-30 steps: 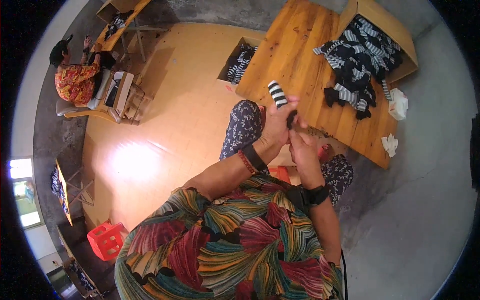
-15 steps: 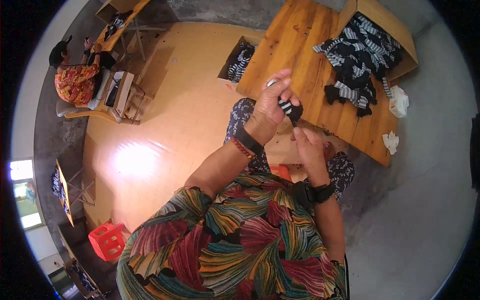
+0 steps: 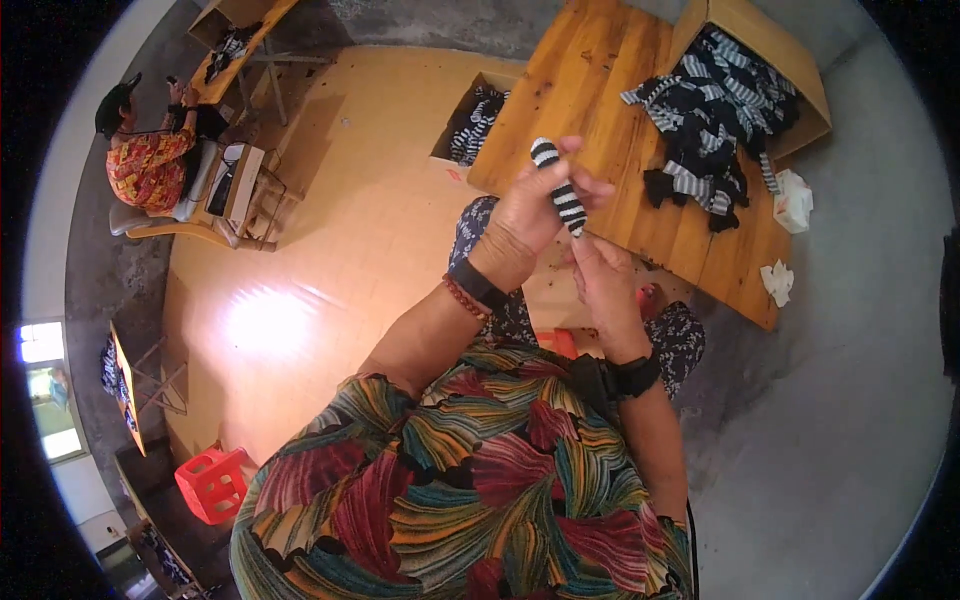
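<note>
A narrow black-and-white striped knitted piece [image 3: 568,203] is stretched slantwise between my hands, above the near edge of the wooden table. My left hand [image 3: 527,212] is closed around its upper part, with the thumb across it and the fingertips behind. At the lower, whitish end, my right hand [image 3: 608,288] pinches the knit between thumb and fingers. Parts of my right fingers are hidden behind the thumb.
On the wooden table [image 3: 580,75], a tipped cardboard box [image 3: 815,110] spills a heap of striped knits [image 3: 715,120]. A tissue pack [image 3: 793,203] and crumpled tissue [image 3: 777,283] lie at its right edge. Another person [image 3: 150,165] sits far left; a red stool [image 3: 212,484] stands lower left.
The knitted piece, bunched with a dark end toward my right hand before, is now drawn out long with its stripes showing. My right hand has come slightly left and lower.
</note>
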### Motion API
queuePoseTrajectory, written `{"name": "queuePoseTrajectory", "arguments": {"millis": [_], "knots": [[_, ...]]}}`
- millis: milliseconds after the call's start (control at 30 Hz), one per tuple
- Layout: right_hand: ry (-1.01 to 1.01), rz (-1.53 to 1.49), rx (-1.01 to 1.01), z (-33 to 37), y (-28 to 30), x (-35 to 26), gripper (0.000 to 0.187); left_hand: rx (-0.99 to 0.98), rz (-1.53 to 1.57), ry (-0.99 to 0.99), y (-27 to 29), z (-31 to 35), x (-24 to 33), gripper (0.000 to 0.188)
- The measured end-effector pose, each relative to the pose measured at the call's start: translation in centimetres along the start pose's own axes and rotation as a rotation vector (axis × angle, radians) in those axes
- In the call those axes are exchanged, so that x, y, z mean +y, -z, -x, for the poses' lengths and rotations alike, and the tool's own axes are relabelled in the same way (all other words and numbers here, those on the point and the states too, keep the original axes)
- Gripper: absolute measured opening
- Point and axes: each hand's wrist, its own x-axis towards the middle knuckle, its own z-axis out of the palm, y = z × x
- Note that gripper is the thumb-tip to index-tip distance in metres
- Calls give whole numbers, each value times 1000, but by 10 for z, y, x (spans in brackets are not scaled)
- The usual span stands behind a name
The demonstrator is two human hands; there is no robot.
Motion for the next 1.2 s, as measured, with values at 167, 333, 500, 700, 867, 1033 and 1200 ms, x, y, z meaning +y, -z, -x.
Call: {"name": "queuePoseTrajectory", "arguments": {"millis": [167,333,500,700,867,1033,1200], "knots": [[359,477,129,5,5,-5,29,-1,121,-75,10,-17,12,20],[366,726,164,40,27,-7,32,-6,287,-58,29,-23,27,26],[315,730,160,63,45,-10,33,-26,453,50,43,-23,25,31],[354,681,140,61,41,-13,31,-83,462,89,36,-18,21,32],[394,788,131,53,36,-8,31,-104,428,104,27,-12,14,30],[319,798,98,56,31,-13,33,4,199,-33,16,-3,16,28],[380,877,132,49,34,-4,33,14,5,-136,0,3,3,30]]}}
